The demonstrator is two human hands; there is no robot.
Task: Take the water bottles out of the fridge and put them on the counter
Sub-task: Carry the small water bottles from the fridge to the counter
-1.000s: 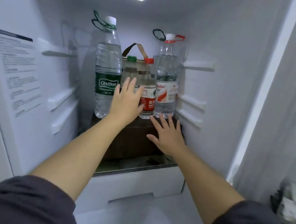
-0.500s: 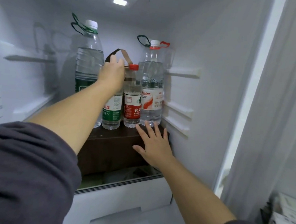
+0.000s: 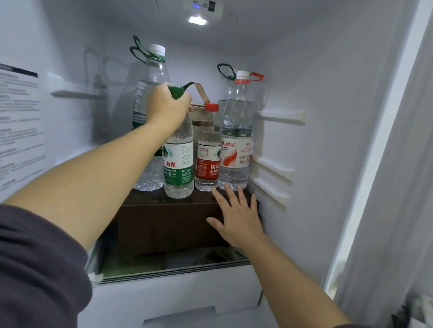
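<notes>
From the head view, inside the white fridge (image 3: 320,115), four bottles are on top of a dark brown box (image 3: 167,222). The left hand (image 3: 167,109) reaches in over the box, and its grip is clenched round the neck of a small clear plastic water bottle with a green cap and green label (image 3: 179,165). This bottle is at the front edge of the box top; I cannot tell if its bottom touches the box. Just beside it, nearer the right end of the box, stands a small clear bottle with a red cap and red label (image 3: 207,160). Next to that, at the right end, stands a tall clear bottle with a white cap and red carry ring (image 3: 236,139). At the left back of the box stands a big clear bottle with a white cap and green carry loop (image 3: 149,91). The right hand (image 3: 239,219) lies flat on the front right corner of the box, its grip released, fingers spread and holding nothing.
</notes>
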